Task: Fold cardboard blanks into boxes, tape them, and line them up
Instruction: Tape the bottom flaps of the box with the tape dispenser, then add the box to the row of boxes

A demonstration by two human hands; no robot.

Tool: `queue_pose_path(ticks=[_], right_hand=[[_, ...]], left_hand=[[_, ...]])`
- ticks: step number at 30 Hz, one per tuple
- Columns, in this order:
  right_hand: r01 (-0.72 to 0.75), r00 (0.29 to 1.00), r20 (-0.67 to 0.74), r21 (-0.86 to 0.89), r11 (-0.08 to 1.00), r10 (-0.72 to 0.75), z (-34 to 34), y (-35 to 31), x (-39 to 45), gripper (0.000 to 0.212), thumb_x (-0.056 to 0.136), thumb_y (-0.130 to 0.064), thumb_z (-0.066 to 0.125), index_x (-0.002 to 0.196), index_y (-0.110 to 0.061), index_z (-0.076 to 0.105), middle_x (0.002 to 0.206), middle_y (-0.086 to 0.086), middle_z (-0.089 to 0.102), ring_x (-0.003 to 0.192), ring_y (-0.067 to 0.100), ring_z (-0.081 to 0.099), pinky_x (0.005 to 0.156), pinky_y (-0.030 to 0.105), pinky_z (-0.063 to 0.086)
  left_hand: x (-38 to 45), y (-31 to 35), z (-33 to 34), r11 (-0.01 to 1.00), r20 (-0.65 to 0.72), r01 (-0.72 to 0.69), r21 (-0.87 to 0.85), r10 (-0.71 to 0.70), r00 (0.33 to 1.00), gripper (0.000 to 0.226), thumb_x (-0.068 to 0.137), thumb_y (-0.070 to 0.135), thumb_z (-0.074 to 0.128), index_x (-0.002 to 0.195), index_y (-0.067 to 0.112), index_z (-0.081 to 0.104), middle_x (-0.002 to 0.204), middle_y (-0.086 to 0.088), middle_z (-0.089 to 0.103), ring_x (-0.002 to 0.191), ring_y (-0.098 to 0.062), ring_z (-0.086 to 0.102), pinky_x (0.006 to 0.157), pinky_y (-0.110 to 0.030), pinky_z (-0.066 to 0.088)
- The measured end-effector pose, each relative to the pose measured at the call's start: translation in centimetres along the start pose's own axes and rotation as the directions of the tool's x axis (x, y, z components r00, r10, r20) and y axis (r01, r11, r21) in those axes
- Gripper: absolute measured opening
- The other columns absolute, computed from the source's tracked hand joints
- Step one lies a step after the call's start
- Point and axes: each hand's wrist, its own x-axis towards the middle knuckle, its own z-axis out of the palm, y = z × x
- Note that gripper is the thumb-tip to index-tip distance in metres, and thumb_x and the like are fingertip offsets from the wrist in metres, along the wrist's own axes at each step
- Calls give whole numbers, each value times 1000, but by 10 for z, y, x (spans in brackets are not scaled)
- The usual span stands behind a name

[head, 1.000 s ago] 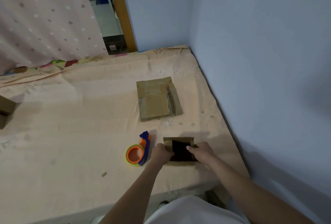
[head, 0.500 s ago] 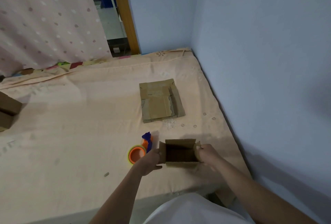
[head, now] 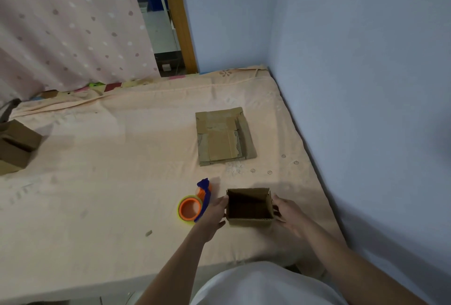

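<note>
With straight fingers my left hand (head: 214, 209) and right hand (head: 288, 212) press the open box (head: 249, 204), just right of the tape dispenser (head: 192, 204), squaring it; taping comes next, I judge.

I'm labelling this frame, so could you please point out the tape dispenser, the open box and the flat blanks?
tape dispenser (head: 189, 210): head view, on its orange roll.
open box (head: 249, 221): head view, on its near wall.
flat blanks (head: 220, 143): head view, on the top sheet's middle.

A home bedroom: a mattress (head: 122, 158) under a peach sheet, a dotted curtain (head: 61, 24), blue walls (head: 353, 60).
</note>
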Motion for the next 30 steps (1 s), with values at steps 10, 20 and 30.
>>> queue_pose_path(ticks=[10, 20, 30], right_hand=[[19, 1000, 16, 21, 1000, -19, 5, -8, 1, 67, 97, -58, 49, 147, -12, 43, 148, 9, 50, 137, 31, 46, 114, 50, 38], [134, 991, -8, -51, 990, -134, 54, -46, -18, 67, 96, -62, 50, 142, -13, 51, 138, 7, 58, 127, 30, 55, 107, 50, 47], [207, 977, 66, -101, 973, -202, 171, -62, -55, 49, 97, -58, 52, 118, -15, 61, 117, 6, 66, 111, 27, 61, 102, 48, 50]], left_hand=[[-8, -5, 10, 999, -83, -39, -28, 37, 996, 45, 102, 47, 46, 136, 18, 49, 127, -1, 58, 115, -23, 57, 98, -42, 50], [-43, 12, -37, 972, -252, -217, -86, 190, 949, 39, 102, 47, 47, 118, 14, 60, 103, -12, 63, 83, -27, 59, 69, -36, 46], [-97, -6, -144, 954, -304, -273, -125, 225, 926, 48, 97, 60, 47, 129, 26, 58, 122, -4, 67, 110, -24, 66, 95, -42, 55]])
